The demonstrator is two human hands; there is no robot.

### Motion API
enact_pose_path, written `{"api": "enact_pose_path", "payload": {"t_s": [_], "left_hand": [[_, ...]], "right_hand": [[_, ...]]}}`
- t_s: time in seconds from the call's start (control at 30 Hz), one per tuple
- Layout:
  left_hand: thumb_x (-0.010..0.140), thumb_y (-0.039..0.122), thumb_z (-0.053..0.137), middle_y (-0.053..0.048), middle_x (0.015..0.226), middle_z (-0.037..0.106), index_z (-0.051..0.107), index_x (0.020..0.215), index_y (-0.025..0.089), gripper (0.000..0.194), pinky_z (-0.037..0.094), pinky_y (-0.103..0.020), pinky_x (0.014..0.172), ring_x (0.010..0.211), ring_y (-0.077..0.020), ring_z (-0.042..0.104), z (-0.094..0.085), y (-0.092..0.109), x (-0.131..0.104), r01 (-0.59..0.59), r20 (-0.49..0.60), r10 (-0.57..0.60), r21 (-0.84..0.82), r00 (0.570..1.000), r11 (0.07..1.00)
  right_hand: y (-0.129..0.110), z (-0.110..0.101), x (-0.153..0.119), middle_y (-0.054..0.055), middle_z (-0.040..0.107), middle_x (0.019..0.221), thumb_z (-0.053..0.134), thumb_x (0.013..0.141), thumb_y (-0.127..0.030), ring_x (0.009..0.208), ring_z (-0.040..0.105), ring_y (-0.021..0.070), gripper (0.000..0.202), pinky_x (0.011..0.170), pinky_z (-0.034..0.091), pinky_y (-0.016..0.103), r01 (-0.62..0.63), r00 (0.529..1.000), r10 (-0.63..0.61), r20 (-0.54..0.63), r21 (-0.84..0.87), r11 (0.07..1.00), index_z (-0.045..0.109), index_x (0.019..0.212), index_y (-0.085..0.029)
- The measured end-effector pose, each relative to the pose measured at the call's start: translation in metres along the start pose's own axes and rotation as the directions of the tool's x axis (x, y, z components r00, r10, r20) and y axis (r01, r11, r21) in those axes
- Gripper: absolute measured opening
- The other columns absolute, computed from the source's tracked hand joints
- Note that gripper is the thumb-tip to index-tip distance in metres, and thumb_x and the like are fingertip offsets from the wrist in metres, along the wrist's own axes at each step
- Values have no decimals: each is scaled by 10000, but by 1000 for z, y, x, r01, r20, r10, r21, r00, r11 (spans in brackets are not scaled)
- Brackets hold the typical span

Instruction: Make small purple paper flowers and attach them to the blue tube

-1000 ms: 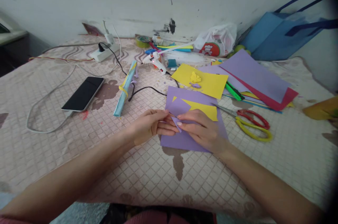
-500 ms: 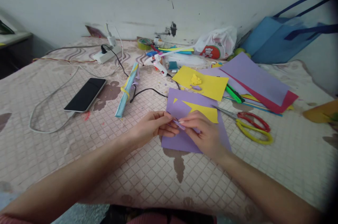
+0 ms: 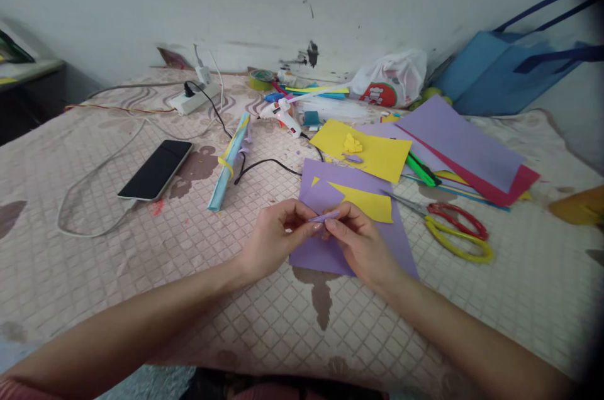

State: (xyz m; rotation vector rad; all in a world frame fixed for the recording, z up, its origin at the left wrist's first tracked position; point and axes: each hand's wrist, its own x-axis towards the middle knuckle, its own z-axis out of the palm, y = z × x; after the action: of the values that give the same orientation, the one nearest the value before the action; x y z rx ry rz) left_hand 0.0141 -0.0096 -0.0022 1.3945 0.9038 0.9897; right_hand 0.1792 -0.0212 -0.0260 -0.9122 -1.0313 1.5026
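A small purple paper piece [image 3: 324, 217] is pinched between both hands. My left hand [image 3: 278, 233] grips its left end with thumb and fingers, and my right hand [image 3: 361, 239] holds its right end. Beneath the hands lies a purple sheet [image 3: 321, 255] with a yellow paper piece [image 3: 372, 202] on it. Behind that, a yellow sheet [image 3: 382, 151] bears small yellow scraps [image 3: 352, 143] and a purple scrap. Scissors [image 3: 460, 233] with red and yellow handles rest to the right, their blades partly over the purple sheet.
A white glue gun [image 3: 285, 117] and its black cord lie behind. At left are a phone [image 3: 155, 170], a power strip [image 3: 195, 98] and a light-blue paper roll [image 3: 229, 164]. Further right are a green cutter [image 3: 421, 168], stacked sheets [image 3: 465, 136] and a blue bag [image 3: 491, 73].
The purple piece has turned from slanting to nearly level. My left fingers have curled in around it, and my right thumb has shifted onto its near side.
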Motion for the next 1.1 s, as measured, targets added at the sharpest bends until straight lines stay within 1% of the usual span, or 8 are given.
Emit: {"api": "enact_pose_path", "payload": {"t_s": [0.2,0.33,0.5,0.63,0.73,0.87,0.97,1.1], "left_hand": [[808,245,624,-47,775,670,578,826,111,142,495,-226,667,731,-122,634,1,0,0,1,49,-1,11,999,1000],[811,266,618,-36,733,643,577,796,107,165,474,-208,622,689,-108,601,1,0,0,5,66,-8,38,998,999],[817,303,606,-23,692,615,564,788,105,204,466,-204,582,626,-93,575,-3,-2,2,76,124,-76,7,989,997],[819,327,597,-19,670,605,550,768,114,225,460,-213,574,613,-97,566,-5,0,3,126,149,-127,15,981,992],[817,321,597,-7,653,585,541,737,122,222,440,-206,551,600,-93,546,-4,2,1,125,144,-130,47,981,991],[808,306,608,-5,667,580,561,740,121,202,422,-194,538,607,-87,529,-1,1,0,70,92,-81,119,992,990],[786,285,635,-20,711,605,575,797,110,185,462,-210,596,648,-97,563,1,-1,1,73,75,-74,25,994,997],[763,257,663,-35,738,635,578,839,102,192,486,-222,637,670,-104,589,1,-3,3,97,85,-91,-74,992,992]], "right_hand": [[0,1,-2,-29,559,722,662,787,-268,689,516,111,112,695,414,264,-27,1000,27,-5,-50,998,570,771,-206],[0,-2,-1,-28,551,727,650,794,-298,689,519,114,130,683,420,266,-26,1000,28,10,-122,992,562,773,-205],[-11,-2,-1,-14,556,736,622,812,-310,709,518,125,110,654,417,257,70,997,-59,42,-359,931,582,798,-208],[-20,-1,-1,-11,559,738,623,809,-304,700,509,125,101,633,408,251,117,993,-98,66,-440,890,590,813,-209],[-22,-1,-1,-17,529,702,626,805,-297,663,479,119,112,603,384,248,114,993,-90,75,-466,877,581,769,-202],[-18,-1,1,-33,487,654,617,813,-258,632,436,105,164,596,346,244,78,996,-58,66,-357,931,550,678,-193],[-13,-1,2,-40,471,640,625,804,-233,635,430,101,181,614,338,245,56,998,-50,34,-199,978,541,649,-191],[-7,-1,4,-39,498,635,646,785,-237,636,456,106,167,641,358,256,3,1000,-2,20,-48,999,560,649,-192]]}}
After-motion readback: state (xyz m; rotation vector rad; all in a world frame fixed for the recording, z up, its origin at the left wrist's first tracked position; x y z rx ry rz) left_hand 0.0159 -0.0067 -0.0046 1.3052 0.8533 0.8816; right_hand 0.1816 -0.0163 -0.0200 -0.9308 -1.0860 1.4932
